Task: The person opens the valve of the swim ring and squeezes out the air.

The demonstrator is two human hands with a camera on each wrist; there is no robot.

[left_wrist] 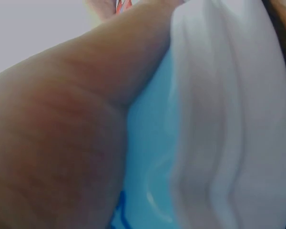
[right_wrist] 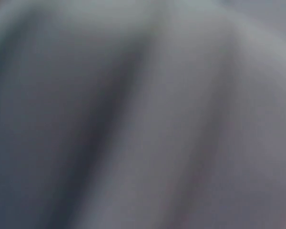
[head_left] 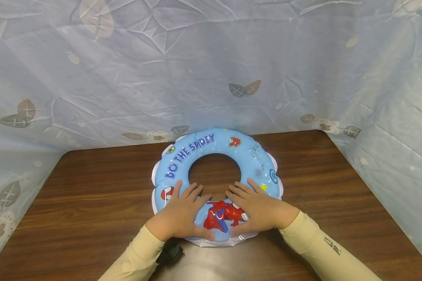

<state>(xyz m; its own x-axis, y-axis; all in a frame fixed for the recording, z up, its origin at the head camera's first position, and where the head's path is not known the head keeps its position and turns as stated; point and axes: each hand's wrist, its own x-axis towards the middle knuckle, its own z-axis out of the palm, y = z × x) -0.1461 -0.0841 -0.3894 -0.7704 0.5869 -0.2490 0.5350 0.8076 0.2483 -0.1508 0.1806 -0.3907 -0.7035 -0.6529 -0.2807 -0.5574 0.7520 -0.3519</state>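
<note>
An inflated light-blue swim ring (head_left: 214,142) with a white seam edge lies on the table, printed with "DO THE SPIDEY" and red-and-blue figures. On its near left part rests my left hand (head_left: 179,212), fingers spread and pointing away, thumb toward the near rim. My right hand (head_left: 261,208) lies across the near right part in the same way, with a printed figure between the two hands. In the left wrist view, the left thumb side (left_wrist: 62,124) lies against the blue vinyl beside the white edge (left_wrist: 233,119). Only blurred, pale folds fill the right wrist view.
The brown wood-grain table (head_left: 102,203) has rounded far corners. A pale blue curtain (head_left: 197,70) with leaf prints hangs behind it and along both sides. A black strap (head_left: 170,253) shows under the left wrist, by the cream sleeve (head_left: 135,257).
</note>
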